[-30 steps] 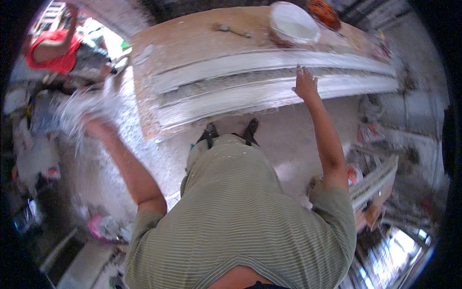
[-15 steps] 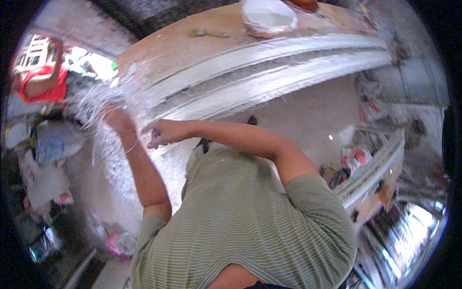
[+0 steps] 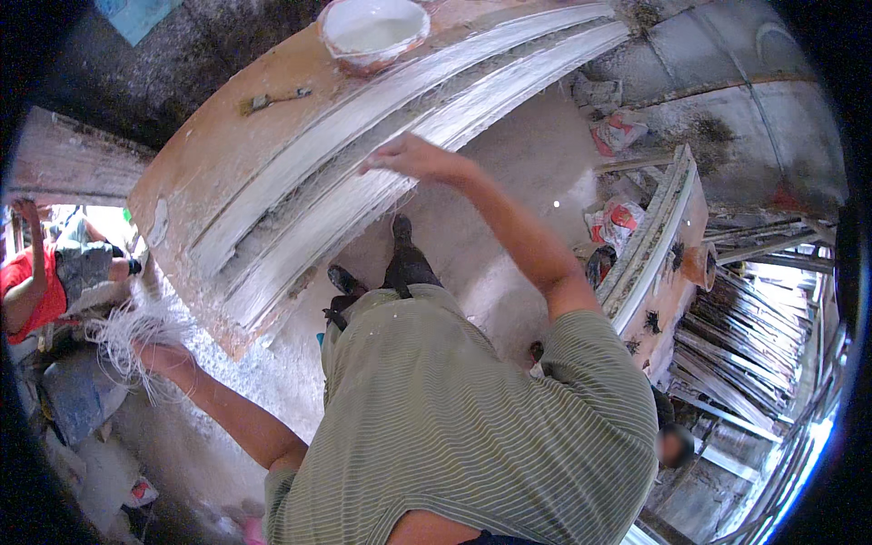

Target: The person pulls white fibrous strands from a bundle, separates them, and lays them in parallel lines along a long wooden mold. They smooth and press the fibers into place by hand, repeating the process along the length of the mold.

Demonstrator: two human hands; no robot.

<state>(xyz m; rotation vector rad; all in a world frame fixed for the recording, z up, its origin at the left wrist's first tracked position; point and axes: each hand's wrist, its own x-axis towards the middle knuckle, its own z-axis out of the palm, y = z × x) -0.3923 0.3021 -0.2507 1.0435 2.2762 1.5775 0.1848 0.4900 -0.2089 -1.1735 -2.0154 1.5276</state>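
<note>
**Fibre in one hand, the other over the wet mould**

Head view, the only one I have. My left hand (image 3: 162, 356) hangs low at the left, off the end of the board, its fingers closed round a loose bundle of white fibre strands (image 3: 123, 331) that fan out up and leftward. My right hand (image 3: 409, 156) reaches across to the long plaster mould (image 3: 381, 136) lying on the brown workboard (image 3: 200, 145); its fingers are spread and slack, palm down, just over the near white rail. Whether they touch the plaster I cannot tell.

As I judge it, the mould already carries a white coat along both rails, with a darker, rougher channel between them, and I see no fibre laid in it yet. A white bowl of plaster (image 3: 372, 29) stands at the far edge, and a small brush (image 3: 272, 98) lies on the board.

The fisheye bends the mould, its far end runs out of frame, and my torso hides the floor below. A person in red (image 3: 27, 282) is cut off at the left rim.
</note>
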